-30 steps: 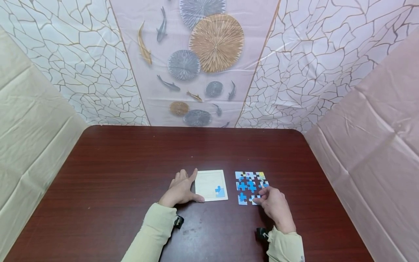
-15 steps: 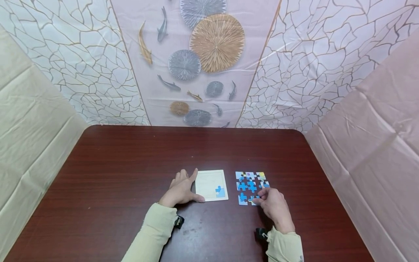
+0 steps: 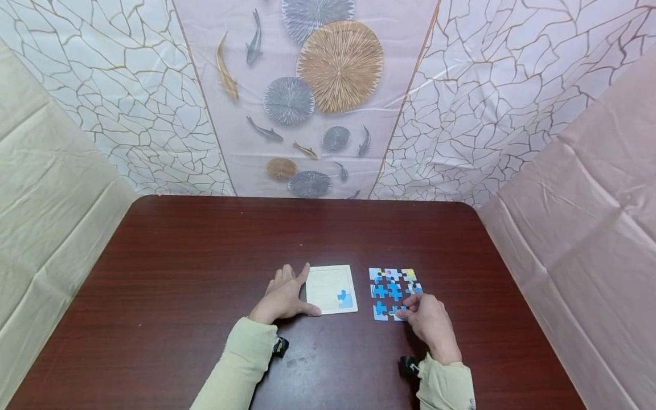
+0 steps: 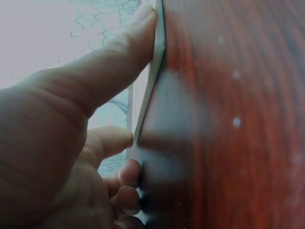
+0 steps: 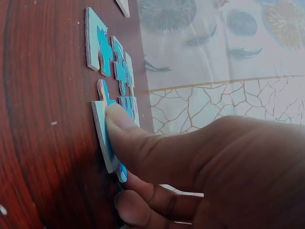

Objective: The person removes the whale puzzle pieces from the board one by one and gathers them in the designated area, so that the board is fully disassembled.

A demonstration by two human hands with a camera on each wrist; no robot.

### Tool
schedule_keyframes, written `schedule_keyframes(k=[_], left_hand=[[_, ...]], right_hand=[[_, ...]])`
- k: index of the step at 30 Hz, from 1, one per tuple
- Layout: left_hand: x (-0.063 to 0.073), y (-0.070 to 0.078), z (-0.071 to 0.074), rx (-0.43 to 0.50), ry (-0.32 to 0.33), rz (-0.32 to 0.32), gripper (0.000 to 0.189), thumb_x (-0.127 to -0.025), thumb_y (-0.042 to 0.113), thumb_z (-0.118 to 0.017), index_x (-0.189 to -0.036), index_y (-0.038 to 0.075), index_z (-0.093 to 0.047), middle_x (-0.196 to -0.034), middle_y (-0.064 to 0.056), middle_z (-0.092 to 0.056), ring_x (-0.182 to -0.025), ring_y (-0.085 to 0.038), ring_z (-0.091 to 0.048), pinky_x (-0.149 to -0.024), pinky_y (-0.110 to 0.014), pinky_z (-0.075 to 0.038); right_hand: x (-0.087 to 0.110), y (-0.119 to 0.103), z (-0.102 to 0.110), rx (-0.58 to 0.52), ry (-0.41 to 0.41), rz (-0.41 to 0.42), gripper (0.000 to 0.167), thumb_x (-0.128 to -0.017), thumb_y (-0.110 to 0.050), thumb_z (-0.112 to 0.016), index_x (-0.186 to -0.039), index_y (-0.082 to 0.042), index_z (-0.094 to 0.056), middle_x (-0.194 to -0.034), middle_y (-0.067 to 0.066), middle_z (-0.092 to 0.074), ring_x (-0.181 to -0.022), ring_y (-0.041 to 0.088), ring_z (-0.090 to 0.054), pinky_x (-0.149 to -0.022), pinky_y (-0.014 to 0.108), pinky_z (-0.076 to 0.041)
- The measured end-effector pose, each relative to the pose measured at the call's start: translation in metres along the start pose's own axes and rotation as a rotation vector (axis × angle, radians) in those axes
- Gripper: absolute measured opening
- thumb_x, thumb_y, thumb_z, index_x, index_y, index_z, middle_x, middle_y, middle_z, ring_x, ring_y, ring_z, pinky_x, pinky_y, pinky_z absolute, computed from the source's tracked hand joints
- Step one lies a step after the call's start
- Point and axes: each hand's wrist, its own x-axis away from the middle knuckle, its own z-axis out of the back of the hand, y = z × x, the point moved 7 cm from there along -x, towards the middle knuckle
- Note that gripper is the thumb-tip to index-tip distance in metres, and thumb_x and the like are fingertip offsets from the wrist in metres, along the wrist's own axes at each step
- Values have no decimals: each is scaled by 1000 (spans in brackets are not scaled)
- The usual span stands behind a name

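Observation:
In the head view my left hand point(image 3: 281, 297) rests at the left side of a pale square puzzle tray point(image 3: 322, 285), thumb on the near edge and index finger at the far left corner. Inside the tray's near right corner lies one blue puzzle piece point(image 3: 345, 300). My right hand point(image 3: 432, 323) is over the loose pieces to the right. Its thumb and fingertips pinch a blue and white puzzle piece point(image 5: 106, 138), whose near edge shows in the right wrist view. Beside it are several more jigsaw pieces point(image 3: 394, 291), laid out in rough rows; the hand partly hides the right ones.
Everything lies on a dark red-brown table point(image 3: 205, 245) with a glossy top. A patterned cloth point(image 3: 307, 136) hangs behind its far edge, with plain cloth walls point(image 3: 579, 216) at the sides. Each wrist wears a small black camera point(image 3: 408, 366).

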Motion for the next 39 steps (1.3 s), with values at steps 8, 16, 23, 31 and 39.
schedule_keyframes(k=[8, 16, 23, 31, 39], left_hand=[[-1, 1, 1, -4, -5, -3, 113, -67, 57, -83, -155, 13, -26, -104, -9, -36, -91, -25, -32, -75, -35, -29], [-2, 2, 2, -9, -6, -4, 114, -67, 58, -83, -155, 13, -26, -105, -10, -36, -92, -25, -33, -76, -36, -30], [-1, 1, 0, -13, -5, -4, 113, -67, 57, -83, -155, 13, -26, -106, -11, -37, -93, -26, -33, -76, -36, -30], [0, 0, 0, -12, 1, 4, 114, -66, 58, -83, -155, 13, -27, -110, -14, -40, -94, -26, -35, -77, -36, -32], [0, 0, -1, -12, -3, 10, 114, -67, 58, -83, -155, 14, -26, -113, -14, -40, -96, -26, -36, -77, -36, -32]], right_hand=[[-1, 0, 0, -21, -14, -19, 22, -81, -18, -80, -92, -2, -67, -81, 6, -61, -72, 19, -56, -63, 36, -46], [-2, 0, 0, -16, -8, -22, 23, -81, -18, -80, -92, -2, -67, -83, 7, -62, -74, 19, -56, -65, 37, -47], [0, 0, 1, -8, -5, -27, 24, -81, -19, -80, -93, -3, -67, -83, 6, -61, -74, 19, -57, -66, 38, -46], [2, 0, 1, 9, 5, -32, 23, -81, -20, -80, -91, -5, -67, -81, 5, -61, -73, 19, -56, -66, 38, -45], [4, -4, 0, 61, 20, -3, 20, -81, -19, -80, -92, -9, -66, -84, 3, -61, -75, 19, -56, -67, 39, -44]])
